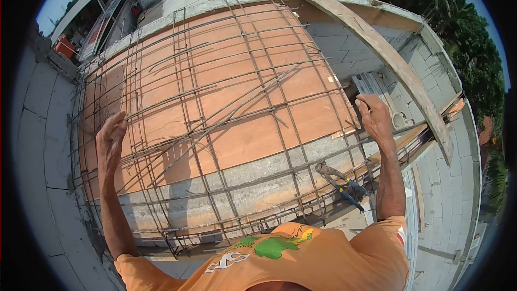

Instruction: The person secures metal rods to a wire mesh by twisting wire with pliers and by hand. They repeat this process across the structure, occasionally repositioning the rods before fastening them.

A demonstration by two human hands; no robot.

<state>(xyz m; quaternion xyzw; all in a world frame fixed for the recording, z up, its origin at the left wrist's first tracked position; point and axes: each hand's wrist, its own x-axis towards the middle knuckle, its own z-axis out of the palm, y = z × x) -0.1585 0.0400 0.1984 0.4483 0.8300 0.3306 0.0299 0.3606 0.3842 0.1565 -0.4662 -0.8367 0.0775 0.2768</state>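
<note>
My left hand [111, 132] is raised over the left part of a steel rebar grid [202, 121], its fingers curled together near the end of a long bar. On the other side my right hand [375, 114] is lifted beside the right edge of the plywood [242, 105], thumb and fingers bent inward. Whatever the fingers hold is too thin or hidden to make out. Below my right hand, pincers [338, 182] with blue and yellow handles rest on the bars. Two loose bars [237, 105] lie diagonally across the grid.
A long wooden plank [377, 37] slants over the right wall opening. Grey block walls [40, 129] stand on both sides. A concrete strip [242, 170] runs along the near edge of the plywood. Thin loose wires [97, 102] stick up at the left. Trees [431, 5] grow beyond the wall.
</note>
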